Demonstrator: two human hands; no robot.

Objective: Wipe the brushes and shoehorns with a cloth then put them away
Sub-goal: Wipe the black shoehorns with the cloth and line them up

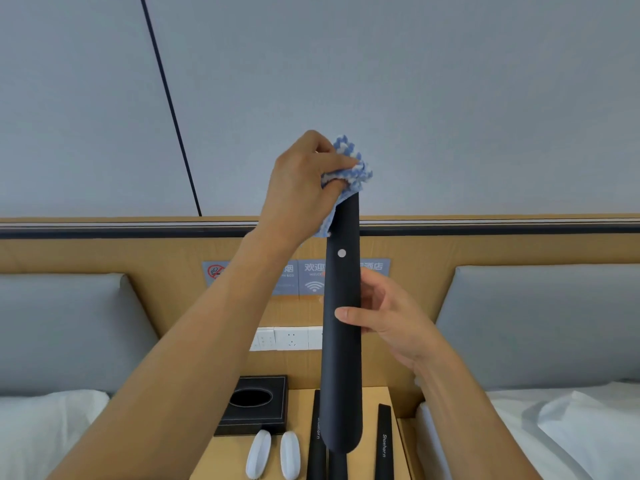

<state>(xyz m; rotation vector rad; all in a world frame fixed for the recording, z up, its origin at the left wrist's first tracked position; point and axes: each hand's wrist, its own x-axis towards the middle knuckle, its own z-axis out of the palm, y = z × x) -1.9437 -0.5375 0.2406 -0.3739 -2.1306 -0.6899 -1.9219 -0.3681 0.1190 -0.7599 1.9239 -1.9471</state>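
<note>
I hold a long dark shoehorn (341,358) upright in front of me. My right hand (384,317) grips its middle from the right side, thumb across the front. My left hand (304,181) holds a blue and white cloth (349,168) bunched around the shoehorn's top end. On the wooden nightstand (353,462) below lie two white oval brushes (273,453) and dark sleeves marked "Shoehorn", one (385,441) to the right and one (317,434) partly hidden behind the held shoehorn.
A black tissue box (254,403) stands at the nightstand's back left. Beds with white pillows (41,431) flank the nightstand on both sides. Wall sockets (287,338) and small signs (304,275) sit on the wooden headboard panel behind.
</note>
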